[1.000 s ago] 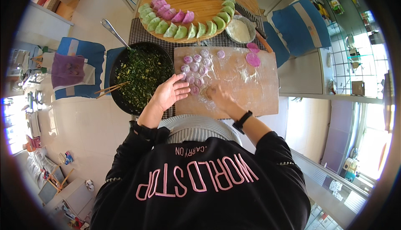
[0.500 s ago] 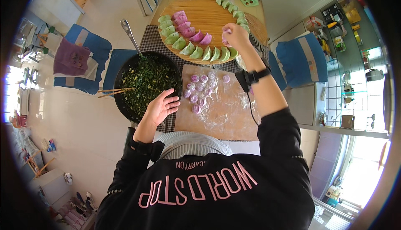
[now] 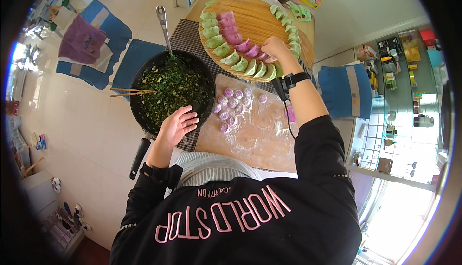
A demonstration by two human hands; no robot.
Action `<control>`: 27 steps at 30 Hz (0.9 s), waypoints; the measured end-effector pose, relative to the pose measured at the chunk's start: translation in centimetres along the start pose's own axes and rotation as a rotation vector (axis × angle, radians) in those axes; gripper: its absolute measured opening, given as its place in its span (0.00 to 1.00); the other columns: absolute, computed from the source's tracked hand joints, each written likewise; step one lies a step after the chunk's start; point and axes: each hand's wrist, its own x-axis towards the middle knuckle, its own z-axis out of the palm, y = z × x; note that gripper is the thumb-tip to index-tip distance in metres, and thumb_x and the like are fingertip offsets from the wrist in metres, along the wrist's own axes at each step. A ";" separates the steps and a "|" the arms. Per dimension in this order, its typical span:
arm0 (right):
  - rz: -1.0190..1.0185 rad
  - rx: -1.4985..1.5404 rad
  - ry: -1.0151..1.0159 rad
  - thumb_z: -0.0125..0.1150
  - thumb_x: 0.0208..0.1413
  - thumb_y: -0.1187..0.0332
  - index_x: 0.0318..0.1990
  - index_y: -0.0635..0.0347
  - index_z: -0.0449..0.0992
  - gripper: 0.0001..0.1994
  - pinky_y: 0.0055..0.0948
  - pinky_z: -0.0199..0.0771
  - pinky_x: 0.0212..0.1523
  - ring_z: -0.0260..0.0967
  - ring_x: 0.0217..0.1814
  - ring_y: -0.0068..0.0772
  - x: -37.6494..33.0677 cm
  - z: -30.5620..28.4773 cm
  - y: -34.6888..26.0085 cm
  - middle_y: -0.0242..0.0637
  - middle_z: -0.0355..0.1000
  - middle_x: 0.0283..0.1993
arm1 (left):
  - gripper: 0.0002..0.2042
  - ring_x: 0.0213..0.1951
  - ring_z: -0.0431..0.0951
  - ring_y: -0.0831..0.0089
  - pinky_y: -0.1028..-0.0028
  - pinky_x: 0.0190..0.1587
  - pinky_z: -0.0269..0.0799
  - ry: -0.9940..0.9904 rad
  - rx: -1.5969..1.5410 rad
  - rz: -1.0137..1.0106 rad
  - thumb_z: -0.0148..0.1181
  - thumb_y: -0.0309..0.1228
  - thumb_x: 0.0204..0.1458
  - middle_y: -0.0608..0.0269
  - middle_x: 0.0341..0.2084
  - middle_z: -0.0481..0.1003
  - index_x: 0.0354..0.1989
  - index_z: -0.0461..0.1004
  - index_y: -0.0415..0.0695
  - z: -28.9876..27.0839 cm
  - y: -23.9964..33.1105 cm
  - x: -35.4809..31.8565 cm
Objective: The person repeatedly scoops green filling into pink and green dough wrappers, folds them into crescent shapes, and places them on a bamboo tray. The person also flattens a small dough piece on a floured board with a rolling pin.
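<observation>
My right hand (image 3: 276, 49) is over the round wooden board (image 3: 255, 22), its fingers closed on a purple dumpling (image 3: 264, 58) at the near end of a curved row of purple dumplings (image 3: 234, 38). Green dumplings (image 3: 221, 50) line the board's rim on the left, near and right sides. My left hand (image 3: 178, 124), palm up with fingers apart and nothing in it, is at the near right edge of a black frying pan (image 3: 210, 102). Chopped green filling with yellow bits (image 3: 166, 89) fills the pan. Small purple dough pieces (image 3: 233, 103) lie on a floured rectangular board (image 3: 240, 142).
A slotted metal ladle (image 3: 162, 24) and wooden chopsticks (image 3: 132, 91) rest in the pan, whose handle (image 3: 139, 158) points toward me. A larger purple dough lump (image 3: 290, 114) lies beside my right forearm. Blue-covered chairs (image 3: 344, 90) stand either side of the table.
My right hand has lowered the purple dumpling to the board, at the end of the purple row. My left hand stays by the pan. The whole view has turned and shifted slightly.
</observation>
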 end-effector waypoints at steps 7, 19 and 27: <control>-0.003 0.570 0.290 0.55 0.66 0.60 0.47 0.66 0.78 0.16 0.30 0.81 0.31 0.81 0.29 0.35 -7.2 -5.8 6.9 0.46 0.79 0.33 | 0.24 0.53 0.76 0.57 0.58 0.57 0.73 0.016 0.015 0.000 0.56 0.42 0.64 0.46 0.54 0.73 0.61 0.68 0.37 1.4 0.5 0.3; 0.618 0.194 0.258 0.76 0.45 0.61 0.43 0.62 0.83 0.20 0.43 0.77 0.52 0.77 0.54 0.52 -15.4 19.7 30.5 0.54 0.79 0.48 | 0.20 0.55 0.76 0.53 0.58 0.59 0.71 0.003 0.091 0.034 0.48 0.36 0.67 0.43 0.53 0.75 0.61 0.69 0.35 4.8 -1.1 1.5; 0.546 0.340 0.196 0.78 0.43 0.58 0.47 0.63 0.77 0.26 0.48 0.77 0.49 0.78 0.50 0.52 -15.3 20.0 31.8 0.51 0.80 0.45 | 0.20 0.53 0.77 0.56 0.60 0.57 0.73 0.002 0.130 0.029 0.49 0.36 0.67 0.46 0.51 0.77 0.61 0.69 0.36 6.6 -4.1 1.4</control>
